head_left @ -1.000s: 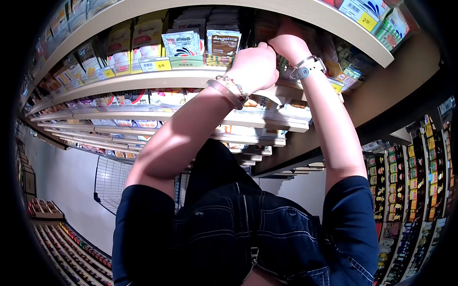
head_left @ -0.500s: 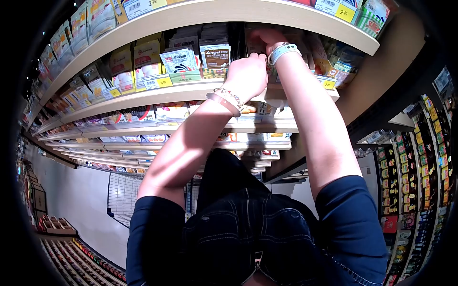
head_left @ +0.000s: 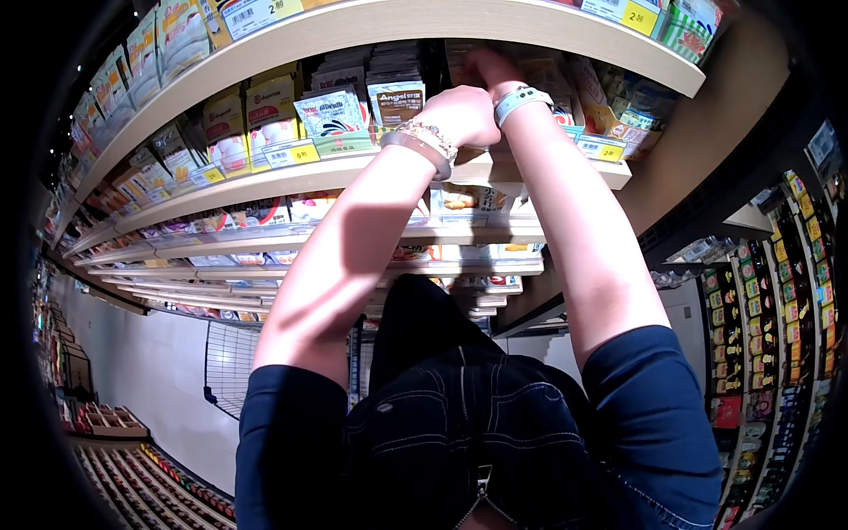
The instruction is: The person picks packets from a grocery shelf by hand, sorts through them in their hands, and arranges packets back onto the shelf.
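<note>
Both my hands reach into a shelf compartment of small packets. My left hand, with bracelets at the wrist, is at the shelf's front edge, just right of the brown and white Angel packets. Its fingers point away and are hidden behind the back of the hand. Deeper in, under the shelf above, is my right hand, a pale-banded watch on its wrist. Its fingers bend to the left among dark, shaded packets; what they touch is too dark to make out. Blue and white packets stand farther left.
The upper shelf board hangs close above my hands. Yellow packets stand to the left, and a price tag is on the right. Lower shelves of packets jut out below. A wire cart is on the floor at lower left.
My left hand has shifted slightly down and left, its fingertips now out of sight. My right hand stays inside the compartment, a little farther left.
</note>
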A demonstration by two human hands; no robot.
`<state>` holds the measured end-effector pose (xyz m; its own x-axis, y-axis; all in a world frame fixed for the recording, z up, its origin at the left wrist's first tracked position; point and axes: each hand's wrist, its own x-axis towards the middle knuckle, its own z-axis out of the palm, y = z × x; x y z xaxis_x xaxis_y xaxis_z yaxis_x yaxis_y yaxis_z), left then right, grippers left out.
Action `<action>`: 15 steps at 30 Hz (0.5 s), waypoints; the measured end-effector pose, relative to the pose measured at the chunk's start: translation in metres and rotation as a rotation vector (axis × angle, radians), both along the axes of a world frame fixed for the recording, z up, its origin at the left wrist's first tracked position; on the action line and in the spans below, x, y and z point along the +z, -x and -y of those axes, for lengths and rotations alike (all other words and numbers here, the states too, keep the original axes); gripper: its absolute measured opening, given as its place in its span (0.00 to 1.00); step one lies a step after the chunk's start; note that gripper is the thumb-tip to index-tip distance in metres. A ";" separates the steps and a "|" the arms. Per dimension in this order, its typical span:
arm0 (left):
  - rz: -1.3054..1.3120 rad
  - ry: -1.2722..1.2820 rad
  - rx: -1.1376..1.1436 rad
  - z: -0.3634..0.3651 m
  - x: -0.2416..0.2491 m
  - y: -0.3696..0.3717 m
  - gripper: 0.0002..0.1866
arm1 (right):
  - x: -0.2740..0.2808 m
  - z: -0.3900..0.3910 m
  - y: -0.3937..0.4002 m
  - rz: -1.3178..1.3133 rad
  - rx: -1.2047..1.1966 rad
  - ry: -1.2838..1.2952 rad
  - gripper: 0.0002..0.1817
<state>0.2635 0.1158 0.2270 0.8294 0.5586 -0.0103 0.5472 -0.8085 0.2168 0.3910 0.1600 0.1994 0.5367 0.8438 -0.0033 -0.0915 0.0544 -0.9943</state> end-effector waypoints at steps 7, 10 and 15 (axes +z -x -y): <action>0.021 0.002 0.016 0.001 -0.001 -0.001 0.19 | 0.004 0.008 0.007 -0.077 -0.049 -0.136 0.08; 0.030 -0.005 0.009 0.001 -0.001 -0.001 0.19 | 0.002 0.003 0.002 -0.042 -0.020 -0.105 0.10; 0.024 -0.007 0.002 0.005 0.005 -0.001 0.19 | -0.003 0.000 -0.004 -0.027 0.023 -0.136 0.10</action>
